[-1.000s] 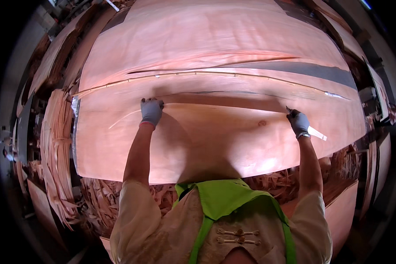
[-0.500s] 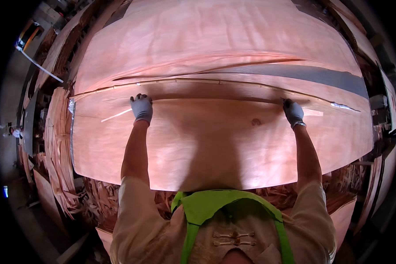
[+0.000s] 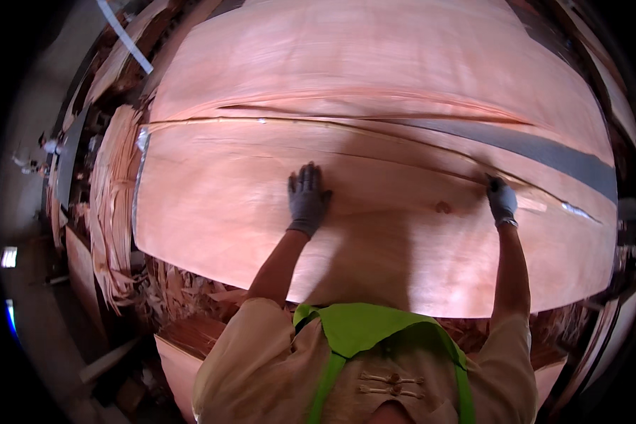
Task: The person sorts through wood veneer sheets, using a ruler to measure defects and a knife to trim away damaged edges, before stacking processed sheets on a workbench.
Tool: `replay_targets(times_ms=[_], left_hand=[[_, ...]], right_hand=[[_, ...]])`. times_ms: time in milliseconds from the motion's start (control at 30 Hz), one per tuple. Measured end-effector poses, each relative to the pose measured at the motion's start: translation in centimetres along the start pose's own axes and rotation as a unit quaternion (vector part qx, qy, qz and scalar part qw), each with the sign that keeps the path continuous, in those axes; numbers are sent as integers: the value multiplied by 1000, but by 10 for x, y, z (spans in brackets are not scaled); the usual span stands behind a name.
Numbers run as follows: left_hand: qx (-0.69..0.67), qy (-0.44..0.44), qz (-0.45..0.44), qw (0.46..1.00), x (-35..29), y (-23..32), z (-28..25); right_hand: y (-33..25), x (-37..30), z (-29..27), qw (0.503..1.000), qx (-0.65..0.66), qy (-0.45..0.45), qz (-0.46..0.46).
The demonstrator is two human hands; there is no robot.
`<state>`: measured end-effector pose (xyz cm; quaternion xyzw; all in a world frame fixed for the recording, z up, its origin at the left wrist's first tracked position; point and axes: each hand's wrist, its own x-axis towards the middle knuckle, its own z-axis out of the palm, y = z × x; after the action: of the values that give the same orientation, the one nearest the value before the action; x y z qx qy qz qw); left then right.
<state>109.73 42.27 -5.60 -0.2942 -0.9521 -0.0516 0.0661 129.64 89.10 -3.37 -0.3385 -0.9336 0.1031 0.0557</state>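
Observation:
A wide pinkish wood veneer sheet [image 3: 219, 205] lies before me, with a thin dark seam running across it. My left hand [image 3: 308, 200], in a grey glove, rests flat on it, fingers outstretched and holding nothing. My right hand [image 3: 502, 200], gloved too, is closed at the right end of the seam; whatever its fingers grip is too small to make out. Just beyond both hands stretches a long thin bamboo rod [image 3: 374, 131], its right end wrapped in something silvery. A pale strip [image 3: 531, 204] lies beside my right hand.
Farther off lies another veneer sheet [image 3: 374, 56] with a rippled near edge. A dark grey band [image 3: 530, 148] shows between the sheets at right. Ragged veneer stacks [image 3: 113, 205] stand at the left, and torn scraps [image 3: 184, 283] fill the space below the near edge.
My left hand has moved right and nearer, from the seam to flat on the sheet, its fingers now spread. The view has shifted; my right hand stays by the seam's right part.

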Motion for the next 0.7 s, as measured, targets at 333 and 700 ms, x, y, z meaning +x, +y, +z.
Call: replay_targets(times_ms=[333,700], left_hand=[[-11,61,-22,998,18,-41,-6],[-76,145,-117,980,39,-117,11]], right_hand=[[-198,-27,40,956,174,56,-231],[-430,-33,99,905,64,-135,-397]])
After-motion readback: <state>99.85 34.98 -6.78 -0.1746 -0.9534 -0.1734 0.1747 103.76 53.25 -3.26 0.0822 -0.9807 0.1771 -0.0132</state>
